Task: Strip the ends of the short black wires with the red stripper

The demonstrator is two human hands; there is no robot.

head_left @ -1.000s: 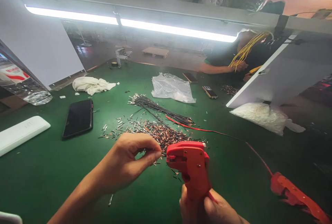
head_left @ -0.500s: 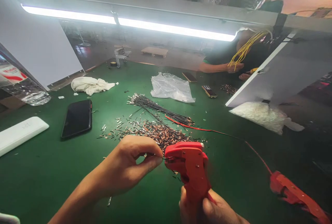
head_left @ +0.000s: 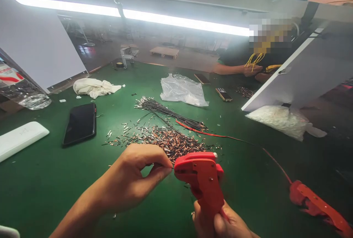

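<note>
Thumb and forefinger of my left hand (head_left: 140, 175) pinch a thin black wire, whose end meets the jaws of a red wire stripper (head_left: 204, 183). My right hand (head_left: 224, 221) is wrapped round the stripper's handle. Just beyond the jaws lies a pile of short black and copper wire scraps (head_left: 176, 144). A bundle of long black wires (head_left: 171, 113) rests behind the pile. From beside the bundle, a red wire (head_left: 204, 132) runs rightward to a second red stripper (head_left: 317, 205) at the lower right.
A black phone (head_left: 80, 124), a white case (head_left: 23, 139), a bottle (head_left: 24, 87) and a cloth (head_left: 95, 87) are on the left. A plastic bag (head_left: 183, 90) lies at the back. Past the right panel (head_left: 298, 58), a person's hands (head_left: 253, 71) hold yellow wires.
The stripper's jaws in my right hand have closed around the wire end. The view has shifted slightly. My left hand keeps its pinch.
</note>
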